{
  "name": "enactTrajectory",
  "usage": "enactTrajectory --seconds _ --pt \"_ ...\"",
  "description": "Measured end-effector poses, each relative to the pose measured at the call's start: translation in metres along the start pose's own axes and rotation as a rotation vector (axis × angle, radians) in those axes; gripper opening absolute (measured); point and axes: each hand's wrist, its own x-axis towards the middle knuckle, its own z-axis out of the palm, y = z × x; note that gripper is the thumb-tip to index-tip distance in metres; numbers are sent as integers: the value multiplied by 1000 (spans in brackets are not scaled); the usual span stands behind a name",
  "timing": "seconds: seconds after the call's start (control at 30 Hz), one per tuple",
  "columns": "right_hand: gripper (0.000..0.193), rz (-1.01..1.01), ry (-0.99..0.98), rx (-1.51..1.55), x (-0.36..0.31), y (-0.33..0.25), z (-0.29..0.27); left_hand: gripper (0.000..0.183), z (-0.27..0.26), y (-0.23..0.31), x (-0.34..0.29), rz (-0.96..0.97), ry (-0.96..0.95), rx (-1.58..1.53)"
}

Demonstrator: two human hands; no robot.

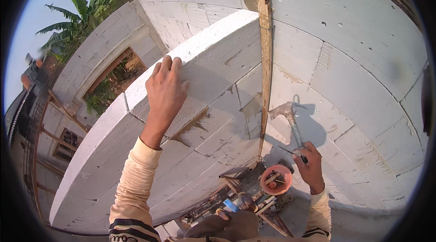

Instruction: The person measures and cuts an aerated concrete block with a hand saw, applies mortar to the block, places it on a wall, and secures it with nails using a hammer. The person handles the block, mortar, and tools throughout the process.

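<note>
My left hand is hooked by its fingers over the top edge of a white lightweight block in the top course of a block wall. In my right hand is a claw hammer, gripped by its handle with the metal head upward. A thin dark rod, perhaps a nail, sticks out from the same hand toward the left; its other end is hidden by the fingers. An upright wooden strip stands in the corner where this wall meets another block wall, left of the hammer.
Below, an orange bucket holds several small items. Wooden pieces, a blue object and rubble lie around my legs. Beyond the left wall are a window opening, timber poles and banana plants. Grey mortar smears mark the block joints.
</note>
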Motion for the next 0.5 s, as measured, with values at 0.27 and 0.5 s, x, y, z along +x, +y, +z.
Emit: enactTrajectory --seconds 0.27,0.5 --pt "21 -243 -218 -129 202 -176 -55 43 6 -11 -5 43 52 -113" --pt "15 -702 21 -564 280 -273 -53 34 2 -9 -8 38 85 -162"
